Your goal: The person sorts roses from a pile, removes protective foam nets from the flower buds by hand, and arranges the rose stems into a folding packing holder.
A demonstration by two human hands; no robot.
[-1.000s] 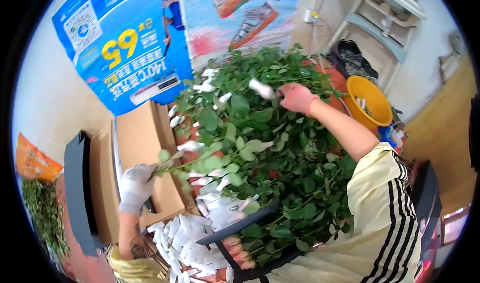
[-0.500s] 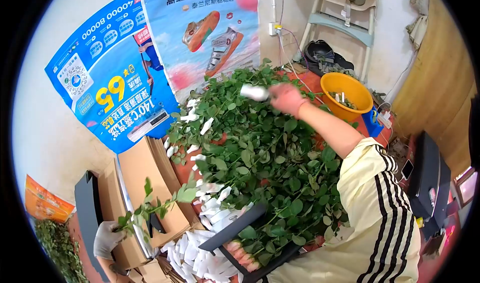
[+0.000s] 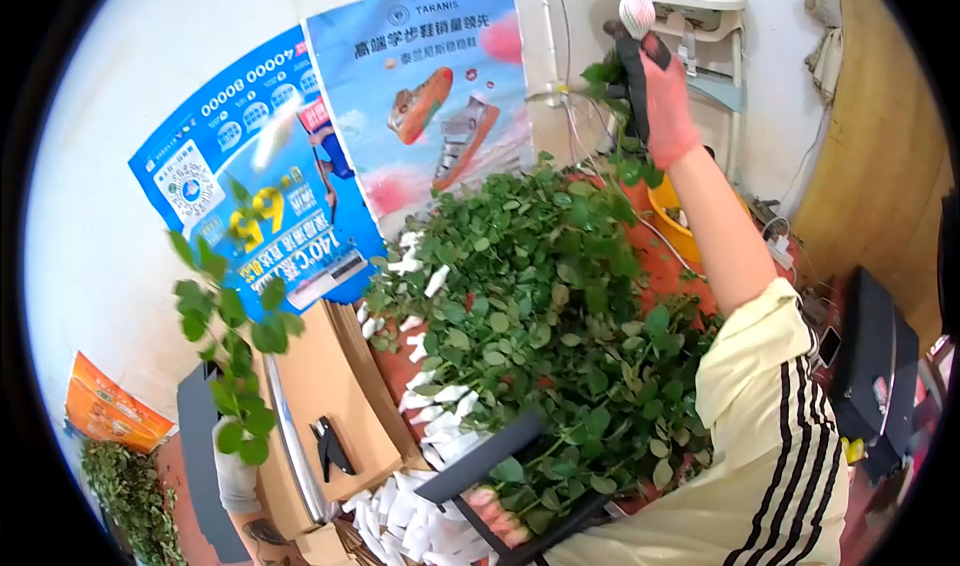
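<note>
My right hand [image 3: 664,106], in a pink and black glove, is raised at the upper right. Its fingers are closed around a rose stem, with a bud in a white net sleeve [image 3: 637,11] above them and leaves [image 3: 630,156] hanging below. My left hand [image 3: 237,476], in a whitish glove, is low at the left, partly hidden by leaves. It holds another leafy rose stem [image 3: 235,366] upright; a blurred white-covered bud [image 3: 275,138] shows above it. Between my hands lies a large heap of leafy rose stems [image 3: 540,286], with white-sleeved buds [image 3: 437,281] along its left side.
Pink roses [image 3: 497,516] lie in a black-edged holder [image 3: 480,456]. White sleeves [image 3: 400,516] are piled beside cardboard sheets [image 3: 320,386], on which a black stapler-like tool [image 3: 330,449] lies. A yellow basin [image 3: 672,211] stands behind my right forearm, near a high chair [image 3: 715,31].
My right hand has risen from the heap's far side, bringing up a rose with a white-sleeved bud. The leafy stem in my left hand now stands upright. The view has shifted slightly.
</note>
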